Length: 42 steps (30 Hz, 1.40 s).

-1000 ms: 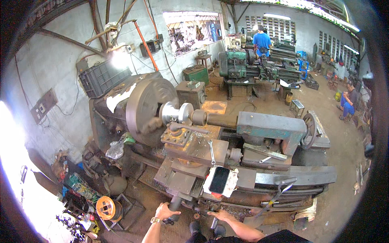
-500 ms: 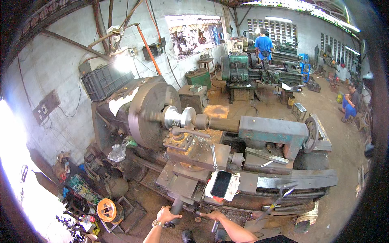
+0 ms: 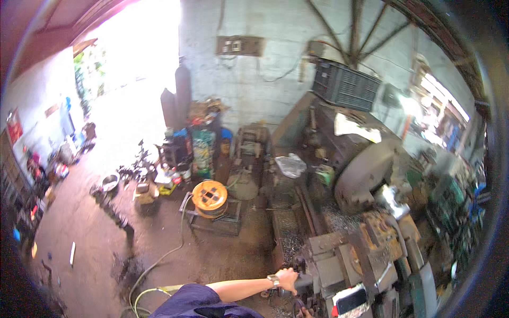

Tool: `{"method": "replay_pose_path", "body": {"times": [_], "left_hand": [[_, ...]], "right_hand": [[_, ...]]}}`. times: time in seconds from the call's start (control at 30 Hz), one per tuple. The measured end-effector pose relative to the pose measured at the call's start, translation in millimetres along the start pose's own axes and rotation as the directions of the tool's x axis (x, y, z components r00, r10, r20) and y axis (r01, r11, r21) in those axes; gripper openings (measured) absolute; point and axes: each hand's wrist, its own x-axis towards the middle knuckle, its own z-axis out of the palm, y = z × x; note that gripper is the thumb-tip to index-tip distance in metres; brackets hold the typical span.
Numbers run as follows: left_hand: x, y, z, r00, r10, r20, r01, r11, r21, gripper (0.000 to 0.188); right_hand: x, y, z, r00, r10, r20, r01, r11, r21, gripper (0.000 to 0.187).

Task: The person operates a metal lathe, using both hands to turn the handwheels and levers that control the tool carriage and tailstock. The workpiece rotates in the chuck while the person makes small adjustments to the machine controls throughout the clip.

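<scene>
My left hand (image 3: pixel 287 280), with a watch at its wrist, reaches across to the front of a large metal lathe. Its fingers are closed over the end of a dark cylindrical handle (image 3: pixel 304 281) on the carriage. Only a small piece of my right hand (image 3: pixel 304 312) shows at the lower edge, close to the carriage; its fingers are mostly hidden. The tool post (image 3: pixel 377 233) stands beyond the slide. Past it, a shiny metal workpiece (image 3: pixel 391 200) sits at the big round chuck (image 3: pixel 366 177). A wrench (image 3: pixel 384 275) and a black phone (image 3: pixel 351 301) on a white cloth lie on the carriage.
Left of the lathe, an orange cable reel (image 3: pixel 210 197) rests on a metal frame, and a hose (image 3: pixel 165 258) runs along the floor. Gas cylinders (image 3: pixel 183 90) stand by the bright doorway. A grey crate (image 3: pixel 344 84) sits atop the headstock. Metal chips (image 3: pixel 289 233) cover the lathe bed.
My view has swung left toward the doorway, so the lathe now lies at the right. The left hand stays at the dark handle; the right hand has mostly left the picture.
</scene>
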Motion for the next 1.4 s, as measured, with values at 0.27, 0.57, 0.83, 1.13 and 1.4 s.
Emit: {"method": "replay_pose_path", "body": {"times": [0.27,0.57,0.83,1.13,1.4], "left_hand": [[-6.5,-6.0,-2.0,1.000,-0.021,-0.007,0.020,0.995,-0.100,0.087],[8.3,-8.8,5.9,0.997,-0.016,0.075,0.009,0.996,0.088,0.106],[14.7,-7.8,3.2,0.997,0.007,0.079,-0.017,0.992,0.121,0.114],[15.0,-7.9,4.5,0.997,0.009,0.075,-0.018,0.992,0.125,0.112],[16.9,-4.7,4.9,0.996,-0.002,0.087,-0.009,0.991,0.131,0.118]], "right_hand": [[4.5,-11.9,1.1,0.993,-0.116,-0.016,0.111,0.976,-0.188,0.044],[-16.8,8.9,-0.3,0.994,0.104,-0.018,-0.104,0.928,-0.356,0.084],[-46.6,-41.3,10.1,0.957,0.278,-0.079,-0.288,0.934,-0.209,0.099],[-5.0,22.7,23.6,0.989,0.097,-0.113,-0.133,0.916,-0.379,0.090],[-26.3,4.0,14.7,0.962,0.254,-0.096,-0.271,0.911,-0.310,0.127]]}}
